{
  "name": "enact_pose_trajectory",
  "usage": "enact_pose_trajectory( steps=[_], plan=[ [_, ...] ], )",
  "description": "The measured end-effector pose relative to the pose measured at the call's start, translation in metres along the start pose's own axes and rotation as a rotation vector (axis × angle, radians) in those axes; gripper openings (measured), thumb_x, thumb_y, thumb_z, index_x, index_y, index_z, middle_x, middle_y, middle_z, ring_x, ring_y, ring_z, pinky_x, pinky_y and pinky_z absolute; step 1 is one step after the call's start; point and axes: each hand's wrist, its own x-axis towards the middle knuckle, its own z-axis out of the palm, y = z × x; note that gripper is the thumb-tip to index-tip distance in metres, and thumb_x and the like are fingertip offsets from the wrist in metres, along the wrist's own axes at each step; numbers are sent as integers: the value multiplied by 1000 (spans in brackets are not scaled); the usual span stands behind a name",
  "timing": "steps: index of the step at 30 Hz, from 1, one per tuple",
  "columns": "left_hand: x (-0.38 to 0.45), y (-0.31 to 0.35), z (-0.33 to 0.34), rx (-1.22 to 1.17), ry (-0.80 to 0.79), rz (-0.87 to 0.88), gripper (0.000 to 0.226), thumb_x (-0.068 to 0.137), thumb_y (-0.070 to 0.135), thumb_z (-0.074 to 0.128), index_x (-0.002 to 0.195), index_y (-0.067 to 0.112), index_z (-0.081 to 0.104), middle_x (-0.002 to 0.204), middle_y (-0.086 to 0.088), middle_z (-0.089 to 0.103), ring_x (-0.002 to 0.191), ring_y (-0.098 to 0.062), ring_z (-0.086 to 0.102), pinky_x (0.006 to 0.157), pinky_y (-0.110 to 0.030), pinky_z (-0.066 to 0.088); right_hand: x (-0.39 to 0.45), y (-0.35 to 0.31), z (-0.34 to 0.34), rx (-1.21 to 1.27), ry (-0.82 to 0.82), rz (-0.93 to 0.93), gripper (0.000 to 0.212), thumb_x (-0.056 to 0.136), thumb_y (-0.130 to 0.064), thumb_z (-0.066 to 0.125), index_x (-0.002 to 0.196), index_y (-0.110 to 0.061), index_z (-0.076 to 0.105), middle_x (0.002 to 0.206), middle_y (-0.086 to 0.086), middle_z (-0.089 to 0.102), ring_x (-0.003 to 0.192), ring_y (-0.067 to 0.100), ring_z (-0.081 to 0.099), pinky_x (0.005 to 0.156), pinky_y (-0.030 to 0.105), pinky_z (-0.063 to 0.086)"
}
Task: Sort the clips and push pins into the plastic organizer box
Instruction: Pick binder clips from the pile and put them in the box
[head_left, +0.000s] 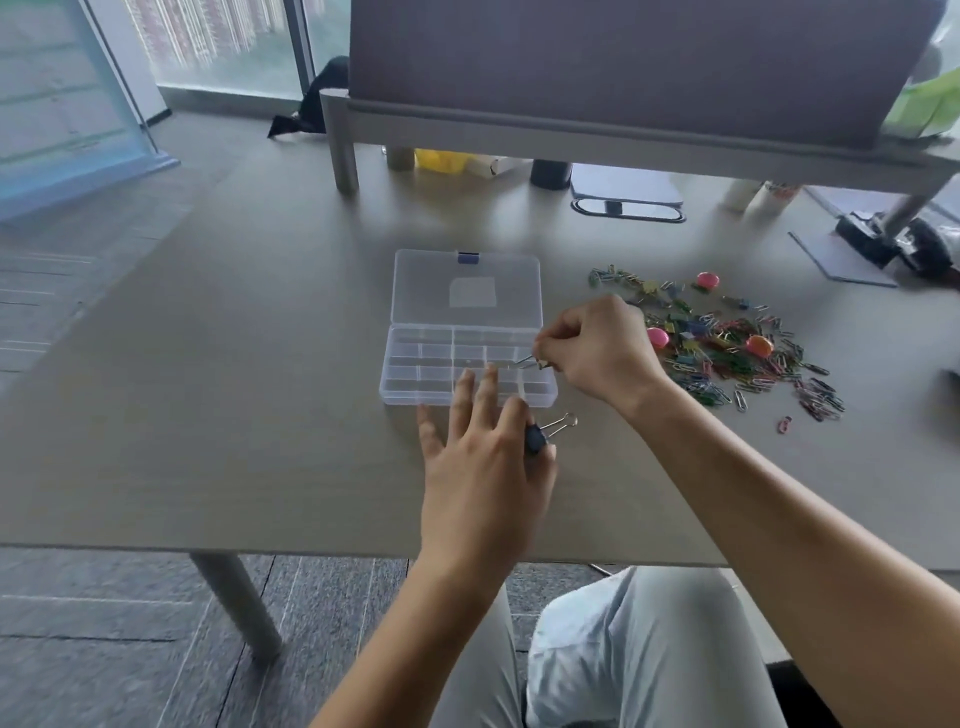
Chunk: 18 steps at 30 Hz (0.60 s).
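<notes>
Right hand (597, 353) pinching small clip (530, 360) over organizer box (410, 384), left hand (483, 467) pinching black binder clip (543, 434).

An organizer box (467, 371) lies open mid-table (234, 389), its lid (467, 286) flat behind it. A pile of clips and push pins (727, 348) spreads to its right. The right hand (592, 348) hovers between box and pile. The left hand (483, 457) sits before the box, a binder clip (545, 434) at its thumb side.
</notes>
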Motion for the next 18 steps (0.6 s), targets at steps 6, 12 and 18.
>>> enact_pose_trajectory(
  steps=[6, 12, 18],
  plan=[
    [-2, 0, 1, 0, -13, -16, 21, 94, 46, 51, 106, 29, 51, 166, 0, 22, 156, -20, 3, 123, -55, 11, 2, -1, 4, -84, -10, -60, 10, 80, -9, 79, 75, -17, 80, 70, -5, 74, 69, 9, 68, 67, 22, 51],
    [-2, 0, -3, -11, -58, -20, 22, 96, 48, 49, 111, 32, 49, 167, 4, 13, 155, -16, -5, 124, -52, 4, 0, 4, 7, -45, -3, -83, 9, 78, -18, 83, 75, -19, 75, 73, -5, 71, 76, 16, 68, 71, 29, 55],
    [-1, 1, -4, -19, -44, -38, 22, 95, 46, 53, 110, 30, 53, 166, 5, 18, 155, -14, 0, 125, -50, 5, 6, 6, 4, -57, -71, -5, 14, 76, -22, 83, 79, -16, 71, 77, -3, 67, 84, 20, 64, 72, 27, 47]
  ],
)
